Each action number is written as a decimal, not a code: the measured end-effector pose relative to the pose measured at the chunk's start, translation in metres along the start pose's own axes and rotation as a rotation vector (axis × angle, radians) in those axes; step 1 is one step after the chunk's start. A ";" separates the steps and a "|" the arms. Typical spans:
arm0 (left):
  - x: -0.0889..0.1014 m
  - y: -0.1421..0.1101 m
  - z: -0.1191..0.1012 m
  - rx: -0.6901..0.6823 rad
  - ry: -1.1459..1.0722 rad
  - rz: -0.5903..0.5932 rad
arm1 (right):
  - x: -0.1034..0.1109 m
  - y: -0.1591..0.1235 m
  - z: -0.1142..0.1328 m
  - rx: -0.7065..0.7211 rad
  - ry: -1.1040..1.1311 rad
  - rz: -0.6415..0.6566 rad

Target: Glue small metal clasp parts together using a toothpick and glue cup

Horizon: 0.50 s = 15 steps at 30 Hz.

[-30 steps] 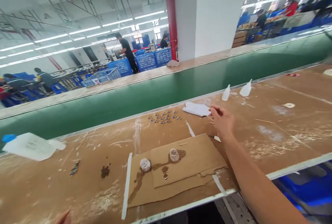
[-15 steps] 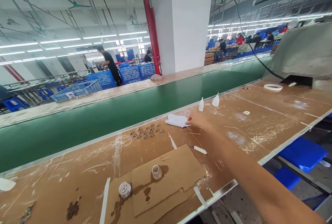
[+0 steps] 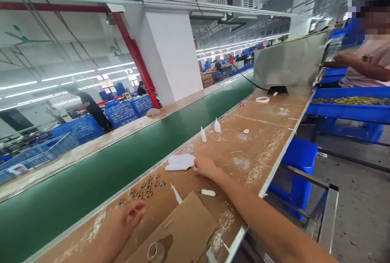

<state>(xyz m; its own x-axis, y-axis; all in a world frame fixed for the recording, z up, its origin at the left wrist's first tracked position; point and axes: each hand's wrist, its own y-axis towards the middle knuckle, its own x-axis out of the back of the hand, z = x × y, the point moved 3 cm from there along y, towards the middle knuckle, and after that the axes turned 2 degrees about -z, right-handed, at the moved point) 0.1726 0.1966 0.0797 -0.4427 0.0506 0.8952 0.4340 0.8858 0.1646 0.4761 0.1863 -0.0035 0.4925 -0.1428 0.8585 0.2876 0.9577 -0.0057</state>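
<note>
My right hand (image 3: 206, 168) reaches over the brown tabletop, its fingers pinched on the right end of a crumpled white cloth (image 3: 179, 162). My left hand (image 3: 131, 215) is at the lower left, fingers curled in; what they hold, if anything, cannot be made out. Just beyond it lie several small blue-and-gold pieces (image 3: 140, 192) in loose rows. A white-handled knife (image 3: 208, 192) rests below my right wrist, near a white strip (image 3: 176, 194). At the bottom, a small clear cup (image 3: 156, 251) stands on a torn cardboard sheet (image 3: 191, 230).
Two white squeeze bottles (image 3: 203, 134) stand by the green conveyor belt (image 3: 128, 153). Farther along lie a tape roll (image 3: 262, 99) and a metal hood (image 3: 288, 64). At right are a blue stool (image 3: 300, 155), a blue tray (image 3: 350, 111) and a seated person (image 3: 365, 62).
The view has swung to the right, bringing a person and blue tray into sight. My left hand has come in from below. My right hand stays at the white cloth's end.
</note>
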 end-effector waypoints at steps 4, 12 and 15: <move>-0.026 0.080 -0.047 0.057 0.026 0.141 | -0.002 0.002 -0.013 -0.011 0.102 -0.092; -0.079 0.162 -0.072 0.143 -0.081 0.152 | 0.001 0.006 -0.023 -0.036 0.286 -0.204; -0.099 0.169 -0.075 0.175 -0.129 0.186 | 0.001 0.010 -0.026 -0.077 0.349 -0.223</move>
<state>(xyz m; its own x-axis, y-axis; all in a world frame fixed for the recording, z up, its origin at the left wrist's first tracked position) 0.3483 0.3066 0.0496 -0.4694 0.2683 0.8412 0.3799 0.9214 -0.0819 0.5011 0.1888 -0.0162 0.6558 -0.4335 0.6181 0.4732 0.8740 0.1109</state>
